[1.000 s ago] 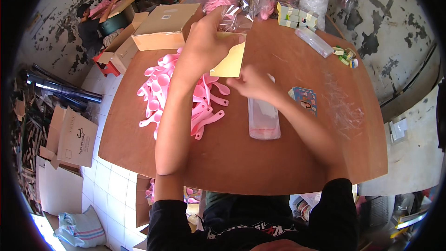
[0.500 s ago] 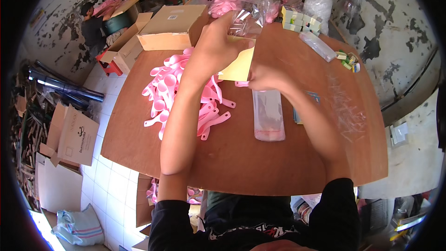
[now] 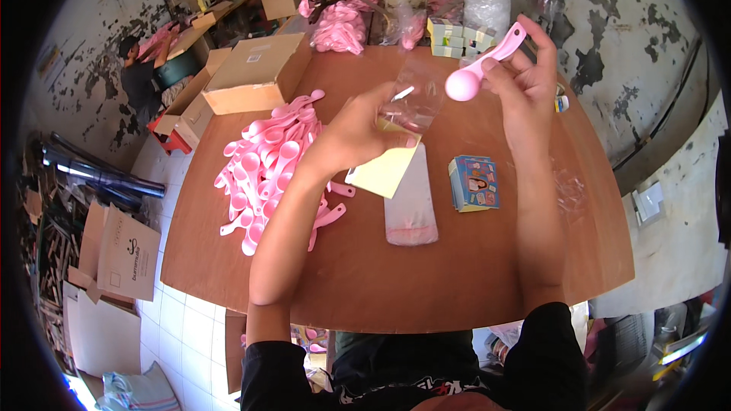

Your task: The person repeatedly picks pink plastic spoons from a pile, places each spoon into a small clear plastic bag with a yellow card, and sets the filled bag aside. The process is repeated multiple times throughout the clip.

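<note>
My right hand point(image 3: 525, 76) is raised above the table's far right and holds a pink plastic spoon point(image 3: 480, 65) by its handle, bowl pointing left. My left hand point(image 3: 362, 133) is lifted in the middle, pinching a clear plastic bag point(image 3: 415, 95) together with a pale yellow card point(image 3: 384, 171). The spoon's bowl hangs just right of the bag's mouth. Below my hands a stack of clear bags point(image 3: 411, 202) lies flat on the brown wooden table point(image 3: 426, 289). A heap of pink spoons point(image 3: 266, 164) covers the table's left side.
A small printed box point(image 3: 474, 183) lies right of the bag stack. A cardboard box point(image 3: 255, 72) sits at the far left corner; bags of pink goods point(image 3: 343, 27) and small boxes point(image 3: 453, 34) line the far edge. A person point(image 3: 141, 80) works at left. Flattened cartons point(image 3: 126, 255) lie on the floor.
Both hands rose off the table. My right hand lifted a pink spoon up to the right, and my left hand brought a clear bag and the yellow card up with it.
</note>
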Demonstrator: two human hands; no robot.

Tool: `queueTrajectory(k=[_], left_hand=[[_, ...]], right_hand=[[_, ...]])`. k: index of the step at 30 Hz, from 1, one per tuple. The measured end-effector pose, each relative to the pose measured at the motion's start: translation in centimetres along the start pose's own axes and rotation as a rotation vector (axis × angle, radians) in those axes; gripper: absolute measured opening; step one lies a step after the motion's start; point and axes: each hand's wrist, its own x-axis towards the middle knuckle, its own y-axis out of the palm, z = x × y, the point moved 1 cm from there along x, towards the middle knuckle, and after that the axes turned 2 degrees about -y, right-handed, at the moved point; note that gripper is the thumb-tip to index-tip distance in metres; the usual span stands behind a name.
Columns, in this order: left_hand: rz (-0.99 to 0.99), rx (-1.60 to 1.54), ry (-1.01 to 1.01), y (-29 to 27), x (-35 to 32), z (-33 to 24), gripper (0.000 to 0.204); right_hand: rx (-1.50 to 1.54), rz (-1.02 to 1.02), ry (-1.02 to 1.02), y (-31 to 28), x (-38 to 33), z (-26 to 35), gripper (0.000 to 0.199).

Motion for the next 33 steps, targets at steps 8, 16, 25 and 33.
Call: queueTrajectory(k=[8,16,25,33], left_hand=[[0.079,-0.133,0.084,2.5,0.8,0.0,0.060],[0.002,-0.321,-0.040,3.2,1.0,1.1,0.048],[-0.122,-0.275,0.049,2.8,1.0,0.7,0.036],[-0.095,0.088,0.100,3.2,0.3,-0.8,0.028]], right_hand=[[-0.085,0.029,-0.080,0.3,-0.9,-0.8,0.055],[-0.312,0.134,-0.122,1.2,-1.8,-1.1,0.046],[-0.516,0.287,-0.339,1.6,-2.0,-1.2,0.012],[-0.676,0.295,-0.298,0.9,-2.2,-0.6,0.016]])
